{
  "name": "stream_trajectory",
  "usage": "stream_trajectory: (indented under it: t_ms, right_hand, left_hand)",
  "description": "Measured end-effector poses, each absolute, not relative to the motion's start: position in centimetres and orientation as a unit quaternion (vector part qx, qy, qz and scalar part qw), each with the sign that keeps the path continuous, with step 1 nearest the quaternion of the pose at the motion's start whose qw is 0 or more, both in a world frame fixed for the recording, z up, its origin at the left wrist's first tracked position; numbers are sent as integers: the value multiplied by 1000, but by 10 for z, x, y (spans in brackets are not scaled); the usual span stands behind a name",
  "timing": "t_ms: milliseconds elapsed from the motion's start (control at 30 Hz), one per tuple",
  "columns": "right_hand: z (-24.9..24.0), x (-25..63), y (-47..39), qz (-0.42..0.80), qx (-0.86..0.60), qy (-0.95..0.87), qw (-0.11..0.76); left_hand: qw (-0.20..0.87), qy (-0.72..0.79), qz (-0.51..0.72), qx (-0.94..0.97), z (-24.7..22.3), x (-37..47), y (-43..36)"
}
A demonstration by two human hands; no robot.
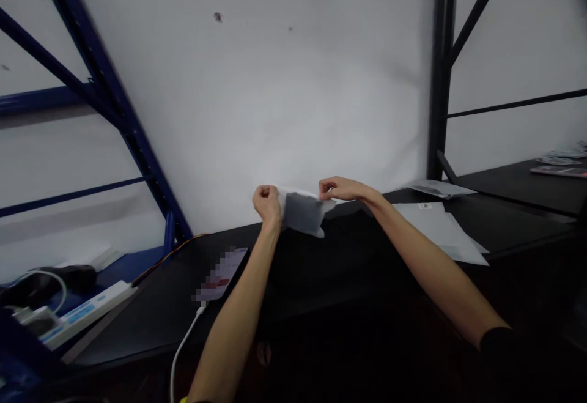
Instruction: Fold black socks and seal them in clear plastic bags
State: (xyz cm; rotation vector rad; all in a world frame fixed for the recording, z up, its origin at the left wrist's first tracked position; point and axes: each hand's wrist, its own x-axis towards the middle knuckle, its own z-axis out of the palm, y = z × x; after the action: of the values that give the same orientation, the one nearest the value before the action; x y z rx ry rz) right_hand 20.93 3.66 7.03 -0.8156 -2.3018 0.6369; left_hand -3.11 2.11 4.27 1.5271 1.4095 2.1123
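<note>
"What are the hands doing?"
"Left hand (268, 204) and right hand (331, 188) each pinch the pouch (303, 212) above the black surface (316, 274)."
"Any writing?"
"A label (425, 206) on the white bag (424, 225), too small to read."

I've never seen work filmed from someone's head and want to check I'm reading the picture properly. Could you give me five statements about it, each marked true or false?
1. The left hand and the right hand both grip the pale pouch. True.
2. Both hands wear thick gloves. False: they are bare.
3. A white cable is plugged into the phone-like device. True.
4. The phone-like device lies to the right of the pouch. False: it lies to the left, beside the left forearm.
5. Flat white packets lie on the black tabletop, to the right of the pouch. True.
</note>
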Motion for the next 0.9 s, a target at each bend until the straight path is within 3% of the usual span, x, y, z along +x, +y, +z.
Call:
stream_trajectory:
  t_ms: [233,500,600,733,900]
  right_hand:
    - [64,219,40,270,-298,-895,193]
    - [59,200,27,244,-314,-894,208]
    - [54,204,35,254,-355,-877,199]
    - [44,219,57,370,-409,-792,262]
    - [29,230,79,492,-443,-638,393]
  left_hand:
    - [66,464,712,524,40,-28,14]
    - [-5,364,668,649,29,12,2]
    - [-82,378,646,658,30,12,-6]
    - [-175,423,627,630,28,7,-7]
    - [-158,463,597,635,25,-4,7]
